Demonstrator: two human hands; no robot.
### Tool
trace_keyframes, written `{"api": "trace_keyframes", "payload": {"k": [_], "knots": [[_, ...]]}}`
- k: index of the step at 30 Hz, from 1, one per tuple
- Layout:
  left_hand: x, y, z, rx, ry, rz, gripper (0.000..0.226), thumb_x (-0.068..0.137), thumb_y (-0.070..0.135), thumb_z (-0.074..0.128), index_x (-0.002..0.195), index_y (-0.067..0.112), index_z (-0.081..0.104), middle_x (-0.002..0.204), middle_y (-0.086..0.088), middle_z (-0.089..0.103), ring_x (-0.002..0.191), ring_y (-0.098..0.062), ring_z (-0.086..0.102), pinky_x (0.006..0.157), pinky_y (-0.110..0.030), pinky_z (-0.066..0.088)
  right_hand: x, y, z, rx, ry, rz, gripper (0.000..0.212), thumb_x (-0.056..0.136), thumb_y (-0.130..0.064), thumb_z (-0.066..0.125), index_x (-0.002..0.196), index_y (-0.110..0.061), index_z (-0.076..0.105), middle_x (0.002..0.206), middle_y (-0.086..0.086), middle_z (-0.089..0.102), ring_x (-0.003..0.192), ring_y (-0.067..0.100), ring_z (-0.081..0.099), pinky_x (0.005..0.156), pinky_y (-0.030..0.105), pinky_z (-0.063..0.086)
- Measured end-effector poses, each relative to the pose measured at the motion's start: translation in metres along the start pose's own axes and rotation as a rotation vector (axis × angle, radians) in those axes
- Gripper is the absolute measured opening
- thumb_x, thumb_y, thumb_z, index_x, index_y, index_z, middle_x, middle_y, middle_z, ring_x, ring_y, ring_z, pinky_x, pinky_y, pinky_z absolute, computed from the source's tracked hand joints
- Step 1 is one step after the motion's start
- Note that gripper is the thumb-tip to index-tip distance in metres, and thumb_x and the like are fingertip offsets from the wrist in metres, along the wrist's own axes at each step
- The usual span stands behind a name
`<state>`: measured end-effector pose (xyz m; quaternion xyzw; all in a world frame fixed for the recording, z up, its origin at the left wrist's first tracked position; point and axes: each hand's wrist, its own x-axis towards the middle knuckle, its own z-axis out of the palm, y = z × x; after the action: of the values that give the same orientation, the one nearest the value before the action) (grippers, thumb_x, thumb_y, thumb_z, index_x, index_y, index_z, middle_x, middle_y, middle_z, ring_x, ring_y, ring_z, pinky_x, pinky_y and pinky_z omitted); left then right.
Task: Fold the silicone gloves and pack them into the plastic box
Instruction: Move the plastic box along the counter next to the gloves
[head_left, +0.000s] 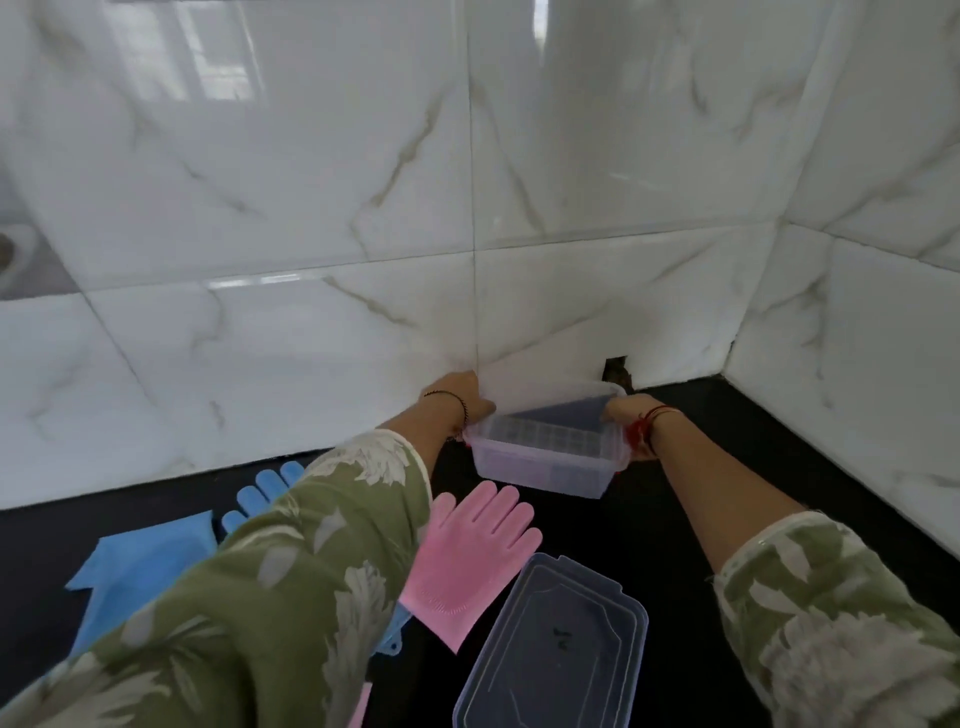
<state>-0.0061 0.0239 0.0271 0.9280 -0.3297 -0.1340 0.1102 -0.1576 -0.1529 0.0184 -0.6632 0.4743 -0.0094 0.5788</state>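
A clear plastic box (545, 457) is held tilted toward me near the marble wall, just above the black counter. My left hand (460, 397) grips its left rim and my right hand (626, 410) grips its right rim. A pink silicone glove (470, 551) lies flat in front of the box, fingers pointing at it. A blue silicone glove (150, 556) lies flat at the left, partly hidden by my left sleeve; blue fingers (265, 491) show behind it. The clear lid (556, 654) lies on the counter near me, right of the pink glove.
The black counter (701, 493) ends at marble-tiled walls behind and to the right, which meet in a corner. A small dark hole (616, 366) sits in the back wall just behind the box. Another pink piece (361, 706) peeks out at the bottom edge.
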Motion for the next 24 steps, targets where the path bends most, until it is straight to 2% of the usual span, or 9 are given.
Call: {"api": "trace_keyframes", "payload": {"k": [2,6,8,9,12,15,18,20,24], "knots": [[-0.017,-0.016,-0.023,-0.020,0.036,-0.055,0.041,0.086,0.035,0.054,0.113,0.005,0.054,0.108,-0.017,0.064,0.088,-0.030,0.064,0.075,-0.035,0.052,-0.012,-0.019,0.012,-0.037,-0.020,-0.093,0.008,0.086,0.001,0.051,0.094,-0.001,0.052,0.076,0.014,0.055,0.062,0.024,0.056,0.034,0.022,0.047],[-0.066,-0.057,-0.060,0.101,0.122,-0.179,0.049,0.081,0.043,0.062,0.114,0.007,0.056,0.117,-0.015,0.062,0.102,-0.028,0.060,0.079,-0.034,0.047,-0.037,-0.057,0.060,-0.200,-0.112,-0.261,0.012,0.081,0.001,0.056,0.070,-0.003,0.055,0.069,0.013,0.052,0.059,0.025,0.052,0.044,0.024,0.046],[-0.099,-0.076,-0.076,0.060,0.061,-0.189,0.042,0.076,0.036,0.071,0.093,0.000,0.060,0.100,-0.024,0.068,0.083,-0.016,0.067,0.070,-0.023,0.050,-0.055,-0.073,0.094,-0.277,-0.212,-0.293,0.003,0.081,-0.003,0.059,0.079,-0.001,0.059,0.073,0.015,0.057,0.057,0.024,0.054,0.047,0.025,0.048],[-0.113,-0.089,-0.080,0.043,0.024,-0.201,0.038,0.075,0.034,0.072,0.086,-0.002,0.061,0.095,-0.031,0.067,0.075,-0.011,0.067,0.069,-0.016,0.050,-0.063,-0.080,0.113,-0.320,-0.272,-0.306,0.010,0.081,-0.006,0.060,0.090,0.000,0.059,0.079,0.016,0.060,0.059,0.024,0.056,0.050,0.027,0.048],[-0.149,-0.143,-0.087,0.016,0.019,-0.333,0.037,0.078,0.032,0.072,0.107,0.010,0.067,0.105,-0.009,0.069,0.090,-0.019,0.065,0.083,-0.029,0.051,-0.090,-0.092,0.173,-0.439,-0.453,-0.337,0.025,0.083,-0.016,0.063,0.104,-0.006,0.053,0.088,0.015,0.063,0.045,0.019,0.062,0.041,0.021,0.045],[-0.190,-0.201,-0.086,-0.016,-0.047,-0.428,0.028,0.084,0.032,0.061,0.090,0.006,0.069,0.074,-0.004,0.067,0.068,-0.020,0.061,0.069,-0.027,0.052,-0.115,-0.092,0.235,-0.477,-0.607,-0.330,0.018,0.084,-0.019,0.065,0.092,-0.010,0.053,0.078,0.012,0.064,0.032,0.013,0.056,0.033,0.017,0.041],[-0.238,-0.249,-0.086,-0.130,-0.132,-0.532,0.024,0.087,0.026,0.059,0.093,0.005,0.070,0.064,-0.005,0.067,0.058,-0.017,0.063,0.057,-0.022,0.054,-0.140,-0.083,0.292,-0.458,-0.781,-0.284,0.016,0.085,-0.021,0.064,0.083,-0.009,0.053,0.059,0.008,0.066,0.042,0.016,0.060,0.045,0.022,0.047],[-0.265,-0.279,-0.083,-0.180,-0.126,-0.595,0.029,0.088,0.027,0.060,0.099,0.002,0.069,0.072,-0.009,0.069,0.058,-0.017,0.066,0.063,-0.027,0.057,-0.155,-0.075,0.328,-0.502,-0.856,-0.319,0.022,0.086,-0.027,0.063,0.093,-0.007,0.057,0.074,0.009,0.063,0.059,0.018,0.058,0.063,0.029,0.044],[-0.313,-0.328,-0.070,-0.142,-0.079,-0.730,0.042,0.088,0.037,0.060,0.107,0.000,0.067,0.095,-0.015,0.069,0.086,-0.024,0.064,0.088,-0.036,0.052,-0.180,-0.053,0.379,-0.530,-0.907,-0.330,0.049,0.083,-0.063,0.051,0.103,-0.019,0.057,0.098,0.005,0.056,0.081,0.018,0.054,0.072,0.031,0.042]]}}
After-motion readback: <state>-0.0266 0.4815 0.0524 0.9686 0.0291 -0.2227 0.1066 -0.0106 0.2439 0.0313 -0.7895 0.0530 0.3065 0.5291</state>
